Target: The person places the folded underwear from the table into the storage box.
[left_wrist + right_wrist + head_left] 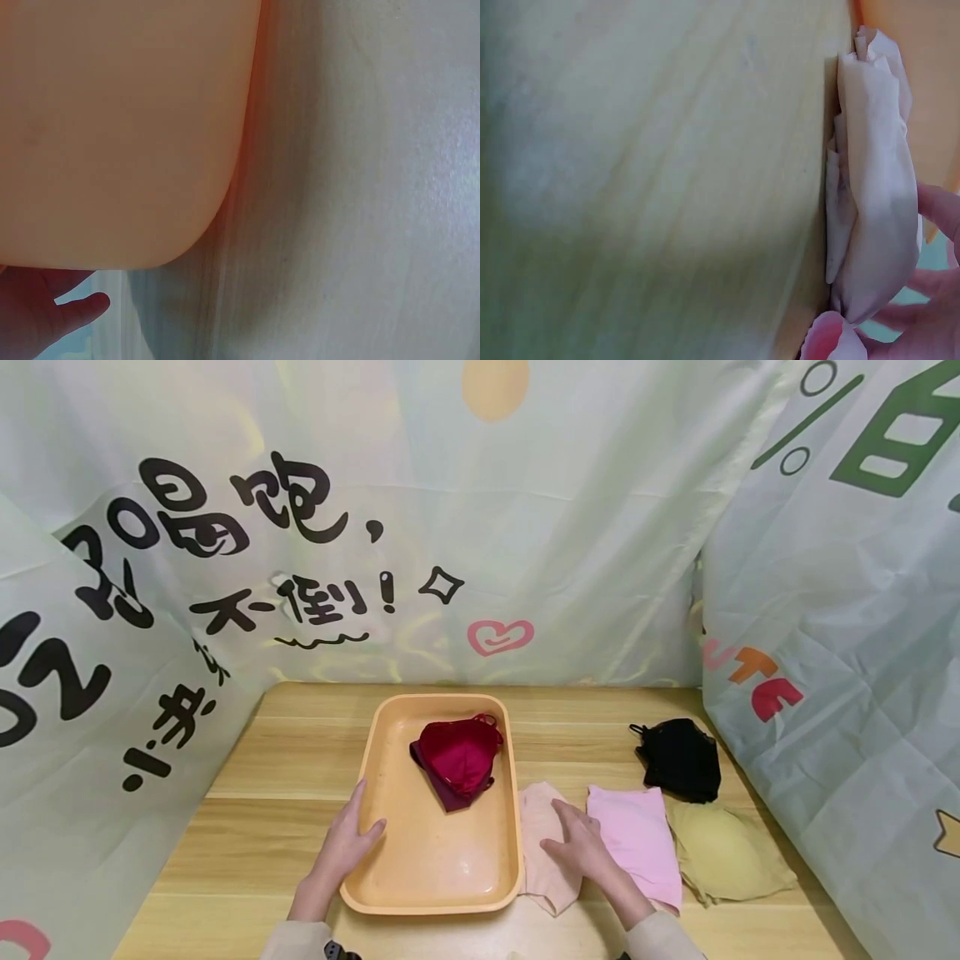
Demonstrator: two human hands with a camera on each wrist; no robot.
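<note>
An orange plastic tray (416, 872) lies on the wooden table with a folded dark red bra (459, 752) in its far half. Along the tray's left rim is my left hand (347, 839), its fingers straight and the thumb reaching over the edge. In the left wrist view, the thumb stands apart from the tray wall. My right hand (587, 846) is over a folded beige garment (540, 852) at the tray's right side, fingers spread. From the right wrist, the fingertips (936, 204) appear right at the fabric's upper side.
To the right of the beige garment lies a folded pink garment (633, 835). A yellow padded bra (727, 852) is beyond it, with a folded black bra (681, 760) behind. Printed curtains (585, 527) enclose the table (292, 760) at the back and both sides.
</note>
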